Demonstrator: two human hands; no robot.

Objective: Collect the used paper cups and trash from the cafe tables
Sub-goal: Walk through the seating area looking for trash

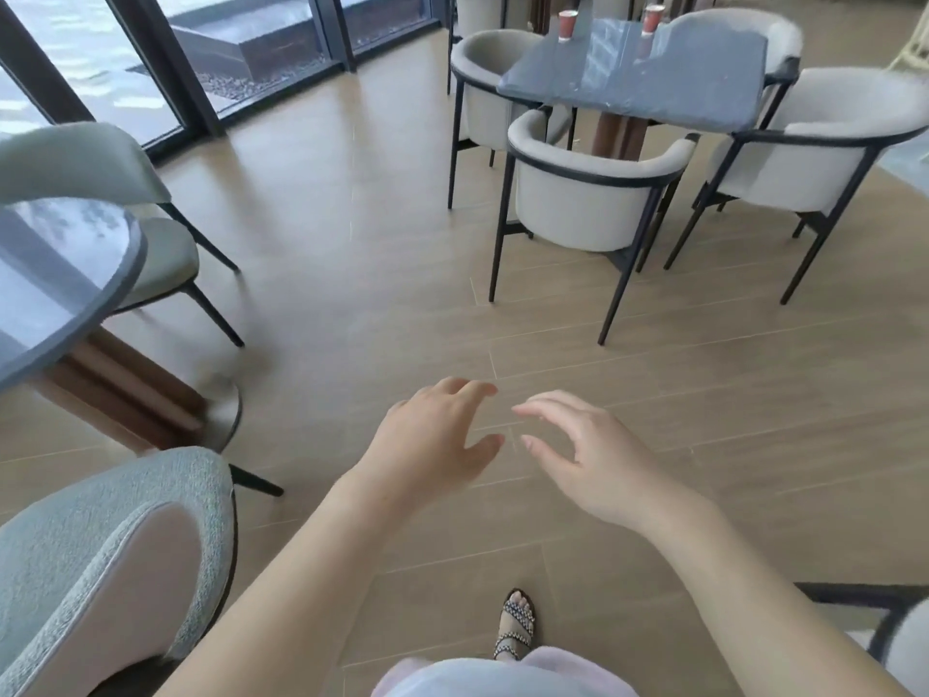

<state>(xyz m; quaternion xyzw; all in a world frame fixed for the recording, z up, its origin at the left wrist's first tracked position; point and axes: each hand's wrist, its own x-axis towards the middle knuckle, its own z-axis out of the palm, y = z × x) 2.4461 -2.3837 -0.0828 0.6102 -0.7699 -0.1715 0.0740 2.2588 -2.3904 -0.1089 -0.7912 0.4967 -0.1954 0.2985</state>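
Observation:
Two red paper cups stand on a dark glossy table (653, 88) at the far upper right: one cup (567, 25) near its left far corner, the other cup (653, 19) further right. My left hand (432, 440) and my right hand (578, 460) hang in front of me over the wooden floor, close together, fingers relaxed and slightly curled. Neither hand holds anything. Both hands are far from the cups.
Several grey tub chairs with black legs surround the far table, the nearest chair (593, 193) in front of it. A round glass table (65, 274) is at the left with a green chair (100, 570) beside it. Glass doors line the upper left.

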